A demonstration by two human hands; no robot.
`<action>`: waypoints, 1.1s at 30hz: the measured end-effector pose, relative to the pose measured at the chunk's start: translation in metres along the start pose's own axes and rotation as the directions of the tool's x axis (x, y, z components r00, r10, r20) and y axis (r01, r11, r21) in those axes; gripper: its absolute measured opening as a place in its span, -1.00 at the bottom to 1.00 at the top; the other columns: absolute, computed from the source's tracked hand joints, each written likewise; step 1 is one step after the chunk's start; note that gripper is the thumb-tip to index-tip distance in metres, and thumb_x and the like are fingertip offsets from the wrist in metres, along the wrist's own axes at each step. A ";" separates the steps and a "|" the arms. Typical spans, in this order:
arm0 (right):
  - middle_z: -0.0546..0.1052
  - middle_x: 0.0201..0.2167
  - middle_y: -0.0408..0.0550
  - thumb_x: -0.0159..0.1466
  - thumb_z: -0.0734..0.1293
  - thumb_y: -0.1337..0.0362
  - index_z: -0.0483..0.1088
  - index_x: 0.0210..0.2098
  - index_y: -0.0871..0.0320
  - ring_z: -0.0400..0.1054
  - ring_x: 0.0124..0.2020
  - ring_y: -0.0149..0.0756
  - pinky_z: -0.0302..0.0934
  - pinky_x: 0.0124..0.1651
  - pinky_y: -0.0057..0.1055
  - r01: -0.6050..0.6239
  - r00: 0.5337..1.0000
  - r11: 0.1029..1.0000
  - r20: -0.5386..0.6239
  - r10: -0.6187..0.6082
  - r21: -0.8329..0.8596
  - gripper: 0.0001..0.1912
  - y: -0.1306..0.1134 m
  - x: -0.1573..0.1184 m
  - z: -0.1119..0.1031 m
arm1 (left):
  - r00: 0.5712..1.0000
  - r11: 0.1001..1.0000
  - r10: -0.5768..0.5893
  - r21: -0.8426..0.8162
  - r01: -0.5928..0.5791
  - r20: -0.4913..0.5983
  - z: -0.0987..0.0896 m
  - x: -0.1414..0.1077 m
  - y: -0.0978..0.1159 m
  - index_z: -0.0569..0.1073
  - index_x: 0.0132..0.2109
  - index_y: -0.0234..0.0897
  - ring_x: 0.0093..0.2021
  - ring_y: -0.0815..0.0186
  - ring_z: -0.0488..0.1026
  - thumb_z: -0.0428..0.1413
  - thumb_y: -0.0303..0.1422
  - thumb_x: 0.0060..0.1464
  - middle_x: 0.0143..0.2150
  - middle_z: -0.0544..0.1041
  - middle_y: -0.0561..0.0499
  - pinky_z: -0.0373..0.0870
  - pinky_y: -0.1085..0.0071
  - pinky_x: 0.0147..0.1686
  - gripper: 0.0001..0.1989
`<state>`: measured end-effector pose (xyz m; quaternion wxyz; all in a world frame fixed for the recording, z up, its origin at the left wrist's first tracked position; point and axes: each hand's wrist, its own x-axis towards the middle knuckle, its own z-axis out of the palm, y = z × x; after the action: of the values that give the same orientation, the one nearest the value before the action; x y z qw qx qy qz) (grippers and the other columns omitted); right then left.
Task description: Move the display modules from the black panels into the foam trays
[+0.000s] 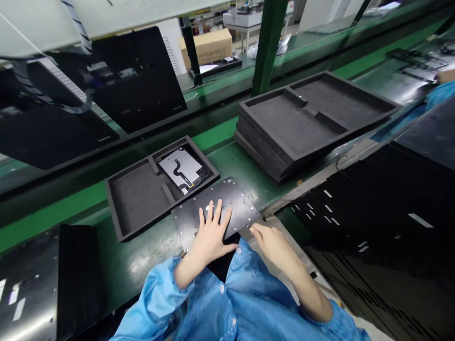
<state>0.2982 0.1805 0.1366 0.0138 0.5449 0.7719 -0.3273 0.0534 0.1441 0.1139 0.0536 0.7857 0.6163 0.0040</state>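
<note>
A flat dark panel [232, 199] with small holes and bright dots along its edges lies at the front of the green bench. My left hand [212, 232] rests on it with the palm down and fingers spread. Just off the panel's right corner is my right hand [272, 241], its thumb and fingers pinched together. What those fingers hold, if anything, is too small to make out. Behind the panel sits a black foam tray [137, 199]; its right compartment holds a screen module [183, 166] with a black ribbon cable.
Several foam trays [277, 123] are stacked at the back right. Dark panels stand in a row on the right [355, 199] and at the lower left [28, 284]. Large black boards [142, 71] lean at the back left. Another person's blue sleeve [441, 94] shows far right.
</note>
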 end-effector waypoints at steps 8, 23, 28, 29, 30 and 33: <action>0.74 -0.13 0.09 0.66 0.08 0.10 0.56 0.07 -0.03 0.65 -0.17 -0.01 0.08 -0.30 -0.30 -0.044 0.995 0.932 0.072 0.075 -0.360 -0.59 -0.016 0.013 -0.015 | 0.974 0.982 0.145 0.098 -0.164 0.174 -0.058 0.000 -0.002 0.25 0.57 -0.49 0.47 -0.42 0.36 0.23 -0.22 0.35 0.56 0.26 -0.54 0.57 -0.16 0.20 -0.22; 0.52 0.37 0.08 0.61 0.25 0.01 0.46 0.37 -0.02 0.67 -0.26 -0.20 0.46 -0.44 -0.33 0.651 0.689 0.566 0.081 -0.720 -0.506 -0.55 -0.060 0.076 -0.001 | 0.970 0.839 0.242 -0.507 -0.199 0.019 -0.183 0.061 -0.124 0.76 0.03 -0.28 -0.28 0.22 0.55 0.09 -0.31 0.30 -0.13 0.74 -0.08 0.35 0.29 -0.27 -0.64; 0.73 0.07 0.08 0.61 0.31 0.28 0.42 0.42 0.12 0.70 -0.22 -0.20 0.50 -0.30 -0.36 0.845 0.226 0.133 0.121 -0.966 -0.518 -0.58 -0.056 0.094 -0.010 | 0.960 0.840 0.279 -0.488 -0.236 0.016 -0.180 0.056 -0.116 0.74 0.09 -0.33 -0.17 0.15 0.60 0.12 -0.26 0.34 0.00 0.74 -0.13 0.41 0.24 -0.22 -0.62; 0.76 -0.01 0.08 0.59 0.34 0.35 0.36 0.48 0.16 0.70 -0.23 -0.21 0.48 -0.30 -0.36 0.846 0.122 0.047 0.106 -0.987 -0.531 -0.50 -0.054 0.093 -0.013 | 0.958 0.837 0.285 -0.491 -0.242 0.015 -0.180 0.055 -0.115 0.74 0.07 -0.34 -0.15 0.13 0.60 0.13 -0.26 0.33 0.01 0.74 -0.14 0.42 0.23 -0.21 -0.63; 0.77 -0.05 0.11 0.57 0.36 0.40 0.29 0.53 0.20 0.69 -0.27 -0.23 0.45 -0.32 -0.37 0.833 0.046 -0.008 0.083 -0.995 -0.554 -0.42 -0.052 0.092 -0.016 | 0.957 0.833 0.289 -0.497 -0.243 0.016 -0.180 0.054 -0.114 0.74 0.06 -0.34 -0.14 0.11 0.61 0.14 -0.25 0.33 0.01 0.74 -0.14 0.42 0.22 -0.20 -0.64; 0.75 -0.05 0.24 0.55 0.38 0.44 0.19 0.59 0.26 0.68 -0.26 -0.22 0.40 -0.32 -0.35 0.782 -0.005 -0.006 0.002 -1.000 -0.623 -0.32 -0.056 0.088 -0.028 | 0.956 0.825 0.292 -0.511 -0.242 0.019 -0.181 0.053 -0.112 0.75 0.00 -0.33 -0.14 0.09 0.62 0.16 -0.25 0.32 -0.01 0.74 -0.15 0.43 0.20 -0.21 -0.67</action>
<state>0.2244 0.2570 0.1524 -0.2626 -0.0811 0.9581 0.0804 -0.0557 0.2362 0.2804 0.2853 0.8220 0.4743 0.1344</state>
